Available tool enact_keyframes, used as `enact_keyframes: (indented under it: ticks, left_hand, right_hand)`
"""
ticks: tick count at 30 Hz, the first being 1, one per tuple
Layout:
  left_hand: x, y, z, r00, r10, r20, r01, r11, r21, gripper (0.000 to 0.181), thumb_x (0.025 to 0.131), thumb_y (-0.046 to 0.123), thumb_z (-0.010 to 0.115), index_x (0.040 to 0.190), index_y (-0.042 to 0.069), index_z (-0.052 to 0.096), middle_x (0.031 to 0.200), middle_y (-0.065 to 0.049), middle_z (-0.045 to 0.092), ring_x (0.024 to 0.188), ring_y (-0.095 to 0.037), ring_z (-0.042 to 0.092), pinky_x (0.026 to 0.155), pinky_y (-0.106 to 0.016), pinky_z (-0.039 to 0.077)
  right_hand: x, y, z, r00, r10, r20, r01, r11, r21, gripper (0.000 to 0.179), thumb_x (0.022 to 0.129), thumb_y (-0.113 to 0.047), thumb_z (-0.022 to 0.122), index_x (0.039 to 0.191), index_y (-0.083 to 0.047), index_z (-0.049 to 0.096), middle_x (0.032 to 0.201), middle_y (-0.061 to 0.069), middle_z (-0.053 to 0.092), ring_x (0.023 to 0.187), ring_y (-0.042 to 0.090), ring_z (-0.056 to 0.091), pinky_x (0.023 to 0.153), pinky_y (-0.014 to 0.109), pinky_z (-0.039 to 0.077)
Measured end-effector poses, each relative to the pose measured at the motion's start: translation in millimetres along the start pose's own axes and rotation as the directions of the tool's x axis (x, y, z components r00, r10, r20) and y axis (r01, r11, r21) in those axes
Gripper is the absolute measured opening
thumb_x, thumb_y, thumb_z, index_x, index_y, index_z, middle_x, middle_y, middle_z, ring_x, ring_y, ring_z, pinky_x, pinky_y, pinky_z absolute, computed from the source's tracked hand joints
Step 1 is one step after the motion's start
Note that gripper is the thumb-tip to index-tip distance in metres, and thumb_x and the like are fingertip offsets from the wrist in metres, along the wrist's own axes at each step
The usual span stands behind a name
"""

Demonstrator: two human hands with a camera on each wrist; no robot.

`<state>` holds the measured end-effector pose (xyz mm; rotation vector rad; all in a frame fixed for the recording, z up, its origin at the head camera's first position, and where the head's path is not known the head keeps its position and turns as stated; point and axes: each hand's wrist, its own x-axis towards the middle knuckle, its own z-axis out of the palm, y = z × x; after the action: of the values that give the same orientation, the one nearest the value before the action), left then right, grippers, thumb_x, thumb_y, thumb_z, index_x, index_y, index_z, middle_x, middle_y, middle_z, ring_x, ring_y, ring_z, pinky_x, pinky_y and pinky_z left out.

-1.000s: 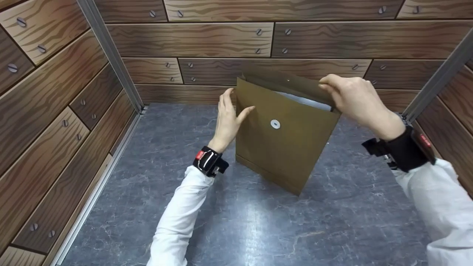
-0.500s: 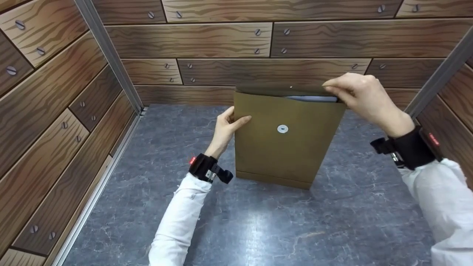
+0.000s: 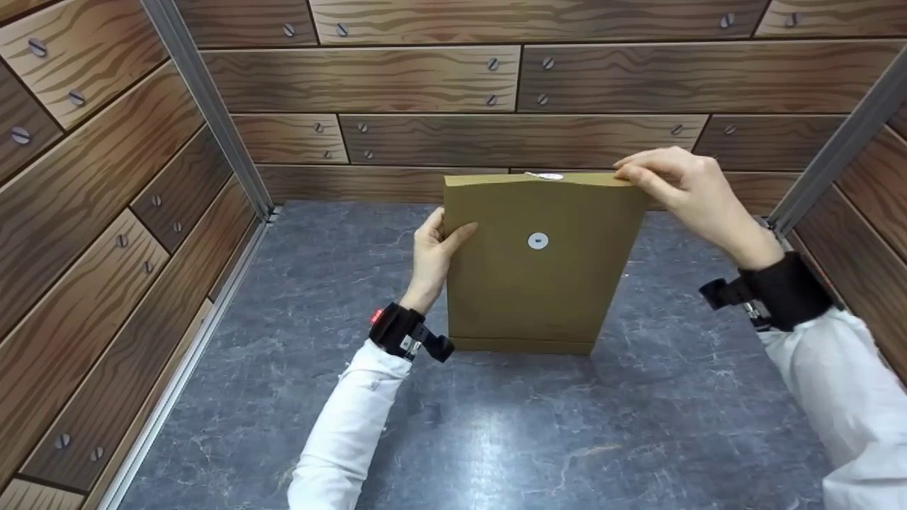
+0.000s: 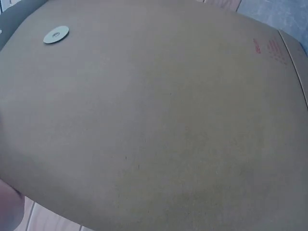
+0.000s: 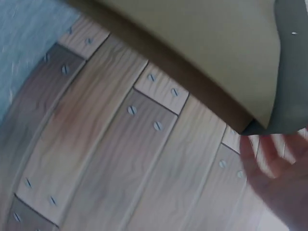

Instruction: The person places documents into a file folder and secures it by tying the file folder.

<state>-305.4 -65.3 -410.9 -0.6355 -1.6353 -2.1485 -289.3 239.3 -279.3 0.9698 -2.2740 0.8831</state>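
Note:
A brown document envelope stands upright in the head view, its lower edge near the tabletop. On its front is a white button, and another white disc shows on the top flap, folded forward over the opening. My left hand grips the left edge, thumb across the front and fingers partly hidden behind. At the top right corner my right hand pinches the flap. Faint red print marks the envelope in the left wrist view. The right wrist view shows the envelope's side fold close by.
Underneath lies a dark grey marbled tabletop. Wood-patterned panels form the back wall and the left wall, with another at the right. Grey metal strips run along the corners.
My right hand has brought the raised flap forward and down, covering the white contents that showed before. The envelope has turned to face the camera, and my left hand's grip sits lower on its edge.

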Motion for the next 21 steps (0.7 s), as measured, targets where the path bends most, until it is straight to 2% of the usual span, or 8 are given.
enact_keyframes:
  ticks: [2,4,6,8,10,14,16,21]
  left_hand:
    - [-1.7,4.2,0.9,1.000,-0.005,-0.006,0.005,1.000,-0.010,0.017,0.082,-0.005,0.060,0.099,-0.006,0.057,0.090,-0.012,0.064,0.080,-0.024,0.060,0.069,-0.037,0.048]
    - [-3.6,10.0,2.7,1.000,0.001,-0.016,-0.001,1.000,-0.003,0.017,0.082,-0.007,0.060,0.098,-0.008,0.056,0.088,-0.012,0.064,0.078,-0.023,0.061,0.068,-0.036,0.048]
    - [-5.3,15.8,4.7,1.000,0.004,-0.030,-0.004,1.000,0.002,0.017,0.081,-0.008,0.060,0.097,-0.010,0.055,0.085,-0.012,0.064,0.075,-0.022,0.061,0.066,-0.035,0.049]
    - [-6.6,21.1,6.7,0.999,0.009,-0.039,-0.009,1.000,0.005,0.016,0.081,-0.009,0.060,0.095,-0.011,0.055,0.084,-0.011,0.064,0.073,-0.020,0.061,0.065,-0.034,0.049]
    - [-6.8,21.9,7.1,0.999,0.015,-0.042,-0.014,1.000,0.008,0.016,0.080,-0.009,0.060,0.095,-0.012,0.054,0.083,-0.011,0.064,0.072,-0.019,0.060,0.065,-0.033,0.048]
    - [-6.9,23.3,8.0,0.999,0.021,-0.038,-0.020,1.000,0.006,0.016,0.080,-0.009,0.060,0.094,-0.014,0.053,0.084,-0.010,0.064,0.073,-0.017,0.059,0.066,-0.031,0.047]
    - [-7.0,23.5,7.9,0.999,0.020,-0.034,-0.020,1.000,0.006,0.015,0.080,-0.009,0.060,0.094,-0.013,0.054,0.084,-0.010,0.064,0.073,-0.017,0.059,0.066,-0.031,0.047]
    - [-7.7,24.4,8.0,0.999,0.014,-0.033,-0.014,1.000,0.006,0.015,0.081,-0.007,0.061,0.094,-0.012,0.055,0.084,-0.010,0.064,0.074,-0.017,0.058,0.067,-0.030,0.046]
  right_hand:
    - [-1.1,2.4,0.4,0.989,0.144,0.032,-0.144,0.990,0.008,0.020,0.087,-0.013,0.061,0.103,-0.003,0.064,0.102,0.007,0.062,0.094,0.011,0.055,0.079,0.019,0.038]
    - [-1.6,4.5,1.2,0.960,0.269,0.073,-0.272,0.962,0.029,0.032,0.087,-0.022,0.061,0.111,-0.002,0.058,0.108,0.011,0.059,0.097,0.015,0.053,0.081,0.022,0.037]
    - [-1.3,7.1,2.1,0.930,0.347,0.119,-0.355,0.933,0.058,0.041,0.086,-0.025,0.062,0.118,-0.001,0.054,0.112,0.014,0.056,0.099,0.019,0.050,0.082,0.023,0.036]
    - [-1.3,9.8,3.4,0.903,0.403,0.148,-0.420,0.900,0.113,0.044,0.086,-0.025,0.063,0.120,0.000,0.052,0.109,0.013,0.057,0.094,0.015,0.052,0.078,0.021,0.038]
    - [-1.3,12.9,5.3,0.892,0.427,0.151,-0.450,0.873,0.187,0.040,0.084,-0.021,0.065,0.116,0.001,0.054,0.099,0.008,0.060,0.083,0.009,0.055,0.070,0.017,0.041]
    - [-2.1,17.3,9.8,0.890,0.438,0.126,-0.455,0.839,0.298,0.027,0.079,-0.009,0.069,0.101,0.001,0.058,0.083,-0.001,0.059,0.070,0.005,0.056,0.059,0.015,0.044]
    - [-2.6,18.3,12.5,0.892,0.440,0.105,-0.451,0.842,0.298,0.025,0.077,-0.005,0.071,0.097,0.002,0.057,0.081,-0.002,0.056,0.068,0.004,0.054,0.058,0.015,0.042]
    - [-3.2,20.2,20.6,0.895,0.445,0.032,-0.441,0.870,0.220,0.027,0.072,-0.005,0.075,0.090,0.006,0.058,0.077,-0.004,0.056,0.064,0.004,0.051,0.055,0.015,0.040]
